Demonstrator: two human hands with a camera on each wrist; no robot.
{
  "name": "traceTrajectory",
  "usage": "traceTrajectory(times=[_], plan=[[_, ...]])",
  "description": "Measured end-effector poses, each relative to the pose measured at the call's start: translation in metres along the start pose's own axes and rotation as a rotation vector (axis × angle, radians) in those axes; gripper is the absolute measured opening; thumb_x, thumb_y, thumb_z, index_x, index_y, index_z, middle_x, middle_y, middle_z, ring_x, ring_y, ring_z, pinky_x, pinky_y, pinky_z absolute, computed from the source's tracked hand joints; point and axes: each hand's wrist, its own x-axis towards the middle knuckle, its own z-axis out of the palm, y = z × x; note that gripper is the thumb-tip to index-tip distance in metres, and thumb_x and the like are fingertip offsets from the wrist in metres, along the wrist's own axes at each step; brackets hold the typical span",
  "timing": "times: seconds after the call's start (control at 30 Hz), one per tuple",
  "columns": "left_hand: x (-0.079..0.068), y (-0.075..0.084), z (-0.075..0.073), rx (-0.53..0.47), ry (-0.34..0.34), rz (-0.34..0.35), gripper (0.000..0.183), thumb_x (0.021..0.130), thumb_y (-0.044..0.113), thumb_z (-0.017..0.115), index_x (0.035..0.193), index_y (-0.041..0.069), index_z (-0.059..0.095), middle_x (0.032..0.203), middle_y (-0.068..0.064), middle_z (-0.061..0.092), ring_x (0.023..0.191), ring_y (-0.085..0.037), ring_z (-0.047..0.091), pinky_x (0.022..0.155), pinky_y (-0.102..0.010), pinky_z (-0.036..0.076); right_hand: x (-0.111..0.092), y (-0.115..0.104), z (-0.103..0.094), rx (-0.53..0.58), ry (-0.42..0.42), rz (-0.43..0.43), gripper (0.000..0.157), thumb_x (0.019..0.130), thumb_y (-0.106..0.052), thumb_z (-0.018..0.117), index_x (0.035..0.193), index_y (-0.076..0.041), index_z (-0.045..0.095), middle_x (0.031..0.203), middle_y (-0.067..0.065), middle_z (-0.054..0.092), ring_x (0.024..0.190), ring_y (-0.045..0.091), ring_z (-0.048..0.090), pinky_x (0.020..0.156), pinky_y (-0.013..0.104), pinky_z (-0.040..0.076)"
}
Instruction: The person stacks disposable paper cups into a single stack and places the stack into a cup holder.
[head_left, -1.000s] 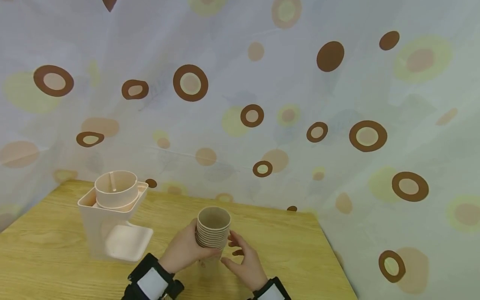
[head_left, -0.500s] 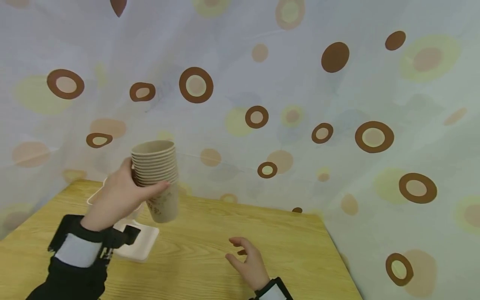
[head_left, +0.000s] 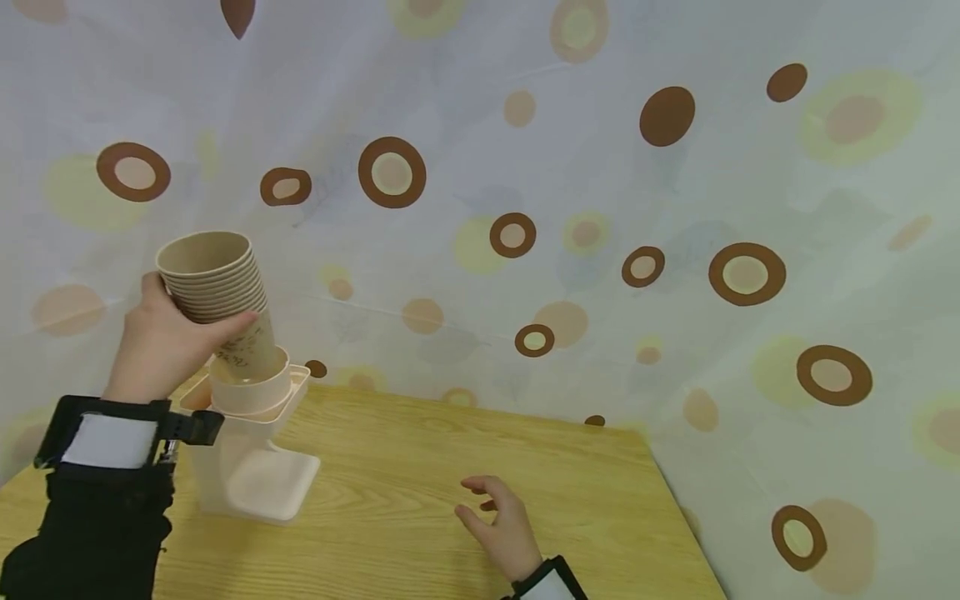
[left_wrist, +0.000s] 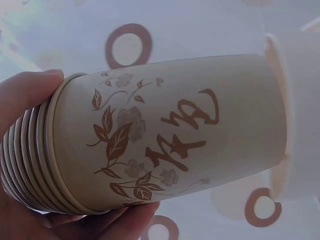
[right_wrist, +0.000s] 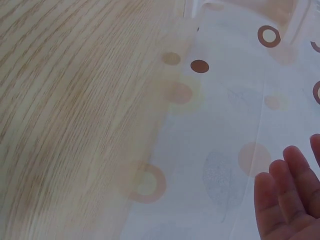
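Note:
My left hand [head_left: 161, 342] grips a stack of nested paper cups [head_left: 251, 342] around the upper rims. The cups tilt slightly, and their bottom end dips into the round opening of a pale plastic cup dispenser [head_left: 251, 396]. In the left wrist view, the lowest cup [left_wrist: 170, 135] shows brown leaves and lettering, its base inside the white ring [left_wrist: 302, 115]. Over the table's middle, my right hand [head_left: 502, 527] holds nothing, its fingers loosely bent. Those fingers [right_wrist: 287, 195] also appear at the lower right of the right wrist view.
The dispenser's flat lower tray [head_left: 273, 483] juts toward the right over the wooden table [head_left: 390, 500]. Behind the table hangs a pale curtain [head_left: 465, 333] with brown and yellow circles, and it continues along the right side.
My left hand has carried the cup stack up and leftward from the table's middle to the dispenser's opening. The right hand, formerly beside the stack, has stayed near the same spot.

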Motion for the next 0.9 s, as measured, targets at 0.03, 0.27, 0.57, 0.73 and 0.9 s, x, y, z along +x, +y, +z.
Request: traceTrajectory(times=[0.03,0.27,0.57,0.73,0.9], plan=[[0.001,-0.003,0.002,0.005,0.003,-0.002,0.106,0.080,0.047,0.065,0.144,-0.010,0.002,0.134,-0.048,0.031,0.115,-0.059,0.039,0.092,-0.073,0.035,0.000,0.000,0.000,0.000,-0.001,0.003,0.039,0.087,-0.030,0.063,0.112,-0.001,0.063,0.112,0.017,0.065,0.099,0.029,0.056,0.079,0.045,0.053],[0.001,-0.022,0.020,0.039,-0.044,0.000,0.106,0.080,0.043,0.067,0.143,-0.014,0.004,0.130,-0.049,0.033,0.112,-0.059,0.040,0.089,-0.072,0.038,0.000,0.003,-0.003,-0.015,0.007,0.003,0.037,0.087,-0.030,0.063,0.111,-0.001,0.063,0.110,0.016,0.066,0.098,0.028,0.056,0.078,0.044,0.053],[-0.006,-0.041,0.037,0.069,-0.059,0.004,0.107,0.077,0.042,0.070,0.141,-0.017,0.008,0.126,-0.050,0.036,0.108,-0.058,0.043,0.085,-0.069,0.041,0.001,0.004,-0.004,-0.030,0.015,0.005,0.035,0.087,-0.028,0.063,0.109,-0.001,0.064,0.108,0.016,0.067,0.097,0.028,0.057,0.078,0.047,0.053],[-0.007,-0.043,0.040,0.078,-0.060,0.002,0.107,0.076,0.043,0.071,0.139,-0.019,0.011,0.125,-0.050,0.037,0.107,-0.059,0.043,0.085,-0.069,0.041,0.001,0.003,-0.004,-0.030,0.020,0.006,0.034,0.087,-0.026,0.063,0.109,0.000,0.064,0.108,0.017,0.066,0.096,0.029,0.057,0.077,0.047,0.053],[-0.009,-0.043,0.041,0.094,-0.090,-0.001,0.107,0.077,0.042,0.070,0.140,-0.019,0.009,0.125,-0.051,0.037,0.106,-0.061,0.044,0.082,-0.069,0.042,0.002,0.003,-0.004,-0.023,0.016,0.016,0.035,0.087,-0.027,0.064,0.108,0.000,0.065,0.108,0.017,0.066,0.096,0.029,0.057,0.077,0.048,0.053]])
